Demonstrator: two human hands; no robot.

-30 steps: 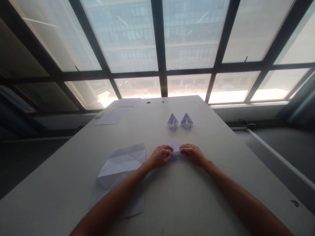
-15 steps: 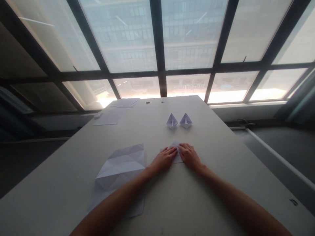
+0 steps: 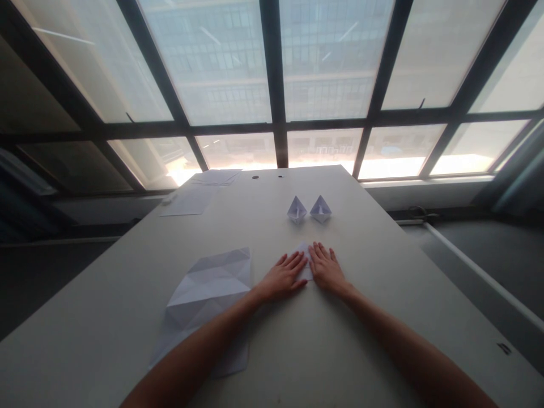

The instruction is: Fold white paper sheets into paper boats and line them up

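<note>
Covering folded paper (image 3: 305,273), left grip (image 3: 285,275) and right grip (image 3: 327,270) lie flat, 2 boats (image 3: 321,210) ahead, creased sheet (image 3: 208,290) leftward.

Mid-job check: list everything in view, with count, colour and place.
table: one, white, centre
folded paper: one, white, mid-table
origami boats: two, white, beyond folded paper
creased sheet: one, white, left of folded paper
flat sheets: several, white, table's far left
spots: two, dark, table's far end
blurred mark: one, dark, table's near right
windows: many panes, dark-framed, background
curtains: two, bluish, far left and right
rail: one, white, right of table
left grip: one, bare, on folded paper
right grip: one, bare, on folded paper
forearms: two, bare, foreground
</note>
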